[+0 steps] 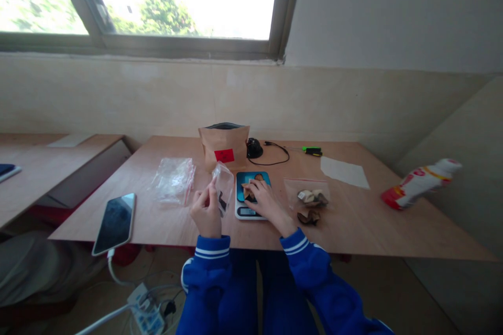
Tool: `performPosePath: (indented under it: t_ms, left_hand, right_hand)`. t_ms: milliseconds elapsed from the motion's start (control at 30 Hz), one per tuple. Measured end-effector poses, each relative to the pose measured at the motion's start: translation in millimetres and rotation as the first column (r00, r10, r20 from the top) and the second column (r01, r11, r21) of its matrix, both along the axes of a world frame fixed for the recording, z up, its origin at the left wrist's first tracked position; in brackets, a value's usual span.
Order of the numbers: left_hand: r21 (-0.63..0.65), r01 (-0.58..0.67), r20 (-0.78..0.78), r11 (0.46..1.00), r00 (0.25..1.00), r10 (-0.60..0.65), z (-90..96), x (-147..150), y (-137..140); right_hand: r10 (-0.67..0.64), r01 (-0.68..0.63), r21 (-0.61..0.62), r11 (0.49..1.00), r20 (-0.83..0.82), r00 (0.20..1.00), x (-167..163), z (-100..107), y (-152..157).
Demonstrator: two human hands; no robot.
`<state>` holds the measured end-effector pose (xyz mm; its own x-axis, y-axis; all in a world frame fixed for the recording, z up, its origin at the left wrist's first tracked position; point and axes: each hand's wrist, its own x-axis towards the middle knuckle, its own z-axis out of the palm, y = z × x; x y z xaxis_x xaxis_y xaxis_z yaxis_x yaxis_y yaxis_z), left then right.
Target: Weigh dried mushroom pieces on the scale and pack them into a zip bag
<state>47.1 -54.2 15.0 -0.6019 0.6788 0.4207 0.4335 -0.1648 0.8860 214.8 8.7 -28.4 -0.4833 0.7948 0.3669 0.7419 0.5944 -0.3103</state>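
Observation:
My left hand is closed on the upper edge of a clear plastic zip bag, which hangs tilted beside the scale with something dark in its lower part. My right hand reaches over a small white kitchen scale with a blue top, its fingers closed around a dried brown piece. Another brown piece lies beyond those fingers on the scale. Right of the scale lies a filled clear bag of dried brown pieces, with a loose dark curled piece in front.
Behind the scale stands an open brown paper pouch with a red label. A stack of clear bags and a phone lie left. A black cable, green-and-black tools, white paper and a tilted bottle are right.

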Motion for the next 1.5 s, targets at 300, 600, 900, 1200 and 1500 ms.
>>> performPosePath:
  t_ms: [300,600,900,1200,1500]
  left_hand:
    - [-0.006,0.003,-0.048,1.0,0.999,-0.003,-2.1,-1,-1]
    - [0.065,0.026,-0.187,0.998,0.982,-0.014,-3.4,8,-2]
    - [0.018,0.014,-0.055,1.0,0.998,-0.013,-3.7,-1,-6]
    - [-0.003,0.045,-0.036,0.999,0.998,-0.045,-2.2,3,-8]
    - [-0.022,0.069,-0.021,0.997,0.997,-0.07,-5.5,6,-5]
  right_hand:
    - [-0.124,0.139,0.001,0.99,-0.441,0.889,-9,54,-19]
    - [0.073,-0.064,0.126,0.99,-0.069,0.995,-44,100,-43]
    - [0.1,-0.148,-0.061,0.987,-0.485,0.869,-12,81,-16]
    - [-0.253,0.251,-0.074,0.965,-0.024,0.967,17,5,27]
    - [-0.068,0.02,-0.092,0.996,-0.548,0.833,3,55,13]
